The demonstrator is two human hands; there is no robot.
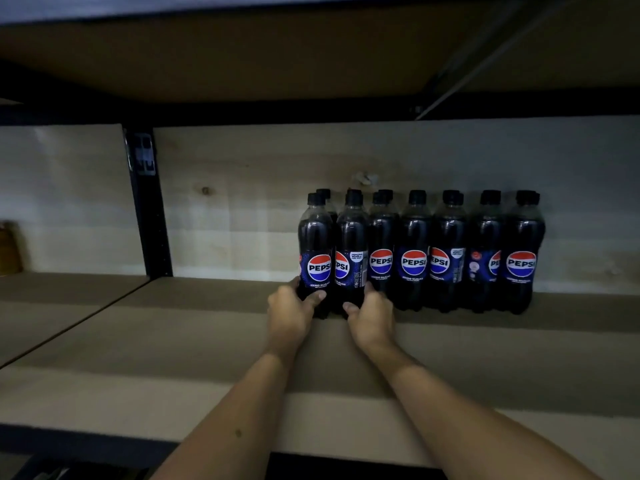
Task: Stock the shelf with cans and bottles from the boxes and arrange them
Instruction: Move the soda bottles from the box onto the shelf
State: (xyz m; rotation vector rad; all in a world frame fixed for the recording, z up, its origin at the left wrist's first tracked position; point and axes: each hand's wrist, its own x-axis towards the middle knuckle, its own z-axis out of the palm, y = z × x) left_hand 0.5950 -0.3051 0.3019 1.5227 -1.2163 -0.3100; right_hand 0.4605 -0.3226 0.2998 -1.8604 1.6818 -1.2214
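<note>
- Two bare forearms reach from the bottom of the view onto the shelf board [138, 341]; each hand grips the base of one cola bottle at the left end of the row.
- At left, the left hand [289, 311] curls round the leftmost bottle [316, 258], thumb across its front; the right hand [370, 318] curls round the second bottle [351, 258], thumb on its lower front, fingers behind.
- Both bottles stand upright on the board, touching each other and pressed against the row of bottles [450, 254] that runs rightward along the wooden back panel [242, 202]; extra caps show behind the front rank, so a second rank probably stands there, though the dim light leaves this uncertain.
- Judged risk: a hard shove low down could tip a tall bottle into its neighbours and topple the row; a grip this low gives little control of the top.
- Labels face unevenly; several sit turned aside, so arranging looks unfinished.
- Every bottle appears capped and full of dark drink; no boxes or cans are in view.
- A black upright post [149, 202] divides this bay from the next, where a brownish object [8, 247] sits at the far left edge.
</note>
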